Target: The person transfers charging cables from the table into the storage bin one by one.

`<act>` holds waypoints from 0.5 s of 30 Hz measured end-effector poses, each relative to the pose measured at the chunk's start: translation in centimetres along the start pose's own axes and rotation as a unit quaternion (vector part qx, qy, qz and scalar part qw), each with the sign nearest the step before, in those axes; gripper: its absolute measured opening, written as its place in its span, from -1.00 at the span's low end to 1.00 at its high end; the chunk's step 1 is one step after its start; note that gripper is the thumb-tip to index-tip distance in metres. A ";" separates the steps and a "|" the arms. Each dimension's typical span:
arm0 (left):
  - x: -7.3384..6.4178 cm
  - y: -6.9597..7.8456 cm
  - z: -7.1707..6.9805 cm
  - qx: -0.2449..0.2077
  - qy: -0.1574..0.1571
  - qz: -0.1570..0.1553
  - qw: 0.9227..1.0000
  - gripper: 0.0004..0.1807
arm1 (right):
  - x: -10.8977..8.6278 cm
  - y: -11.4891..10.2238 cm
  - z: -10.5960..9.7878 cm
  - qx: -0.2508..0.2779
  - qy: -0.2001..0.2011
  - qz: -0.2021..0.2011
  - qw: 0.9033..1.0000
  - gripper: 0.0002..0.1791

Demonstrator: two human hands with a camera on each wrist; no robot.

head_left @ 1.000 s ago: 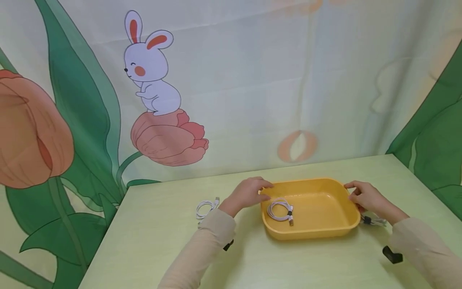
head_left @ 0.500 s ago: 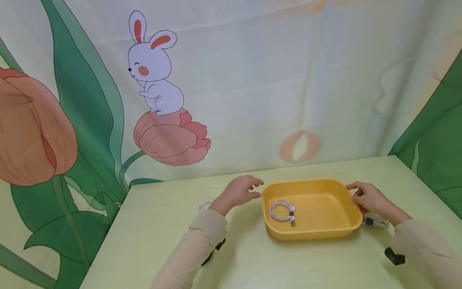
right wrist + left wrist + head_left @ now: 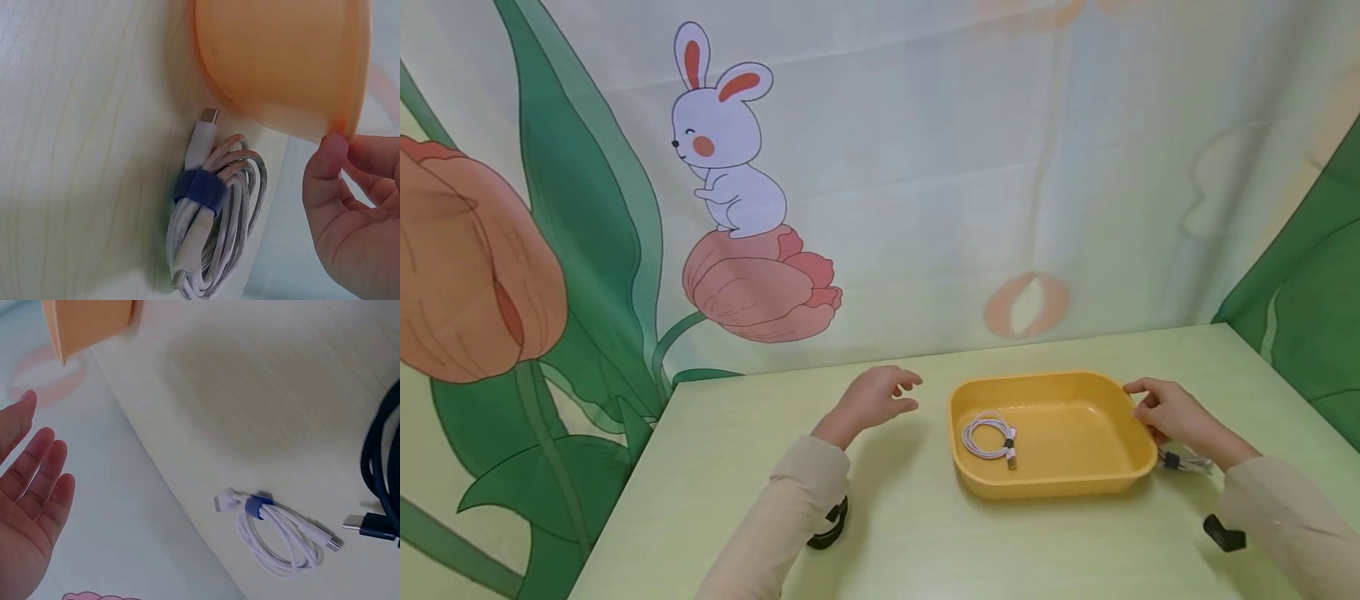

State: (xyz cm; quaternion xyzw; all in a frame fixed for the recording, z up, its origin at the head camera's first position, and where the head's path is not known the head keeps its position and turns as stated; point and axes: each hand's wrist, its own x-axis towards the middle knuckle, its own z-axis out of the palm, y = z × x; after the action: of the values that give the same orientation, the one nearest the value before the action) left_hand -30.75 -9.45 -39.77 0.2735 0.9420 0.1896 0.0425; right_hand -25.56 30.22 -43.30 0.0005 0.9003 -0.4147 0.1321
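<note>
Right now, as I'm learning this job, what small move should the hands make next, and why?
Probably lower the left hand to the white cable left of the yellow tray: that hand holds nothing, a similar coiled cable already lies inside the tray, and the right hand grips the tray.

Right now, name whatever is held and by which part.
The yellow tray, by its right-end rim, in the right grip; the left grip holds nothing.
</note>
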 end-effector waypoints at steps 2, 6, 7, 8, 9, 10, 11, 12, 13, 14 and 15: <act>-0.2 -0.3 0.0 -0.001 -0.001 -0.004 1.000 -0.64 | 0.0 0.0 0.0 -0.001 -0.001 0.001 1.000 -0.54; -0.5 -0.8 0.0 0.009 0.002 -0.009 1.000 -0.64 | -0.1 0.1 -0.1 -0.004 -0.002 0.000 1.000 -0.54; -0.6 -1.0 0.0 0.011 0.004 -0.009 1.000 -0.64 | -0.1 0.1 -0.1 -0.005 -0.002 -0.001 1.000 -0.54; -0.7 -1.1 0.0 0.013 0.005 -0.010 1.000 -0.64 | -0.1 0.1 -0.1 -0.005 -0.002 -0.002 1.000 -0.54; -0.7 -1.3 0.0 0.015 0.006 -0.011 1.000 -0.64 | -0.1 0.2 -0.1 -0.004 -0.002 -0.003 1.000 -0.54; -0.8 -1.4 0.0 0.015 0.008 -0.012 1.000 -0.64 | -0.1 0.2 -0.1 -0.004 -0.001 -0.004 1.000 -0.54; -0.9 -1.6 0.0 0.013 0.009 -0.013 1.000 -0.63 | -0.1 0.2 -0.1 -0.004 -0.001 -0.005 1.000 -0.54; -0.9 -1.7 0.0 0.011 0.010 -0.013 1.000 -0.63 | -0.1 0.3 -0.1 -0.004 -0.002 -0.006 1.000 -0.54; -1.0 -1.8 -0.1 0.008 0.010 -0.014 1.000 -0.63 | 0.0 0.3 -0.1 -0.004 -0.001 -0.007 1.000 -0.55; -1.1 -1.9 -0.1 0.005 0.012 -0.015 1.000 -0.63 | 0.0 0.3 -0.1 -0.004 -0.001 -0.007 1.000 -0.55; -1.2 -1.9 -0.2 0.001 0.012 -0.016 1.000 -0.62 | 0.0 0.3 -0.1 -0.004 -0.001 -0.008 1.000 -0.55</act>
State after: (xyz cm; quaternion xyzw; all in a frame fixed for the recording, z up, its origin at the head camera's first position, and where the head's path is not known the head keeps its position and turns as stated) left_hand -30.73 -11.65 -40.40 0.2560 0.9470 0.1909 0.0342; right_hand -25.52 30.54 -43.43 -0.0081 0.9020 -0.4117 0.1300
